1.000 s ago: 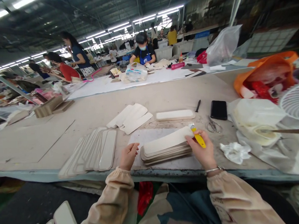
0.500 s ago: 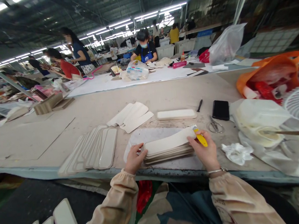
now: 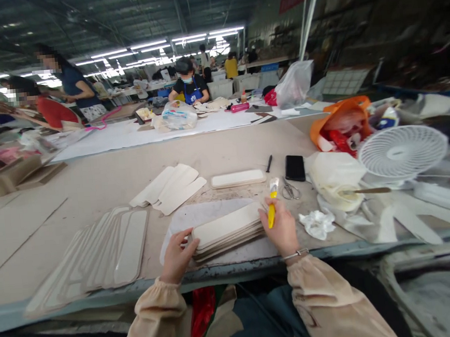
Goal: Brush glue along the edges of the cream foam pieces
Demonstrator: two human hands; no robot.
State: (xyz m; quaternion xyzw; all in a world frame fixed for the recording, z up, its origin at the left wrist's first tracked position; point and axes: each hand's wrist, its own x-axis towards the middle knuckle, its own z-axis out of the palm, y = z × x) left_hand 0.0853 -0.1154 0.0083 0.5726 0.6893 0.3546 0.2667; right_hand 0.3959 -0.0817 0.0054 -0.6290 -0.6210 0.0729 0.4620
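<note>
A stack of pale, round-cornered strips lies before me on a white sheet. At its left end, my left hand closes around the strips' edge, thumb near the top one. My right hand is at the right end, its fingers touching the strips there. The same hand grips a yellow-handled brush, pale end pointing up and away. Fanned strips lie to the left. More loose pale pieces and a small neat pile sit beyond the sheet.
Right of the stack are scissors, a black phone, crumpled tissue and a tub with a stick in it. A white fan grille and an orange bag stand farther right. Co-workers sit and stand beyond the table.
The view has swung right, so everything appears farther left. The top strip, bent up at its right end before, now lies flatter on the stack. The brush has turned more upright in my right hand.
</note>
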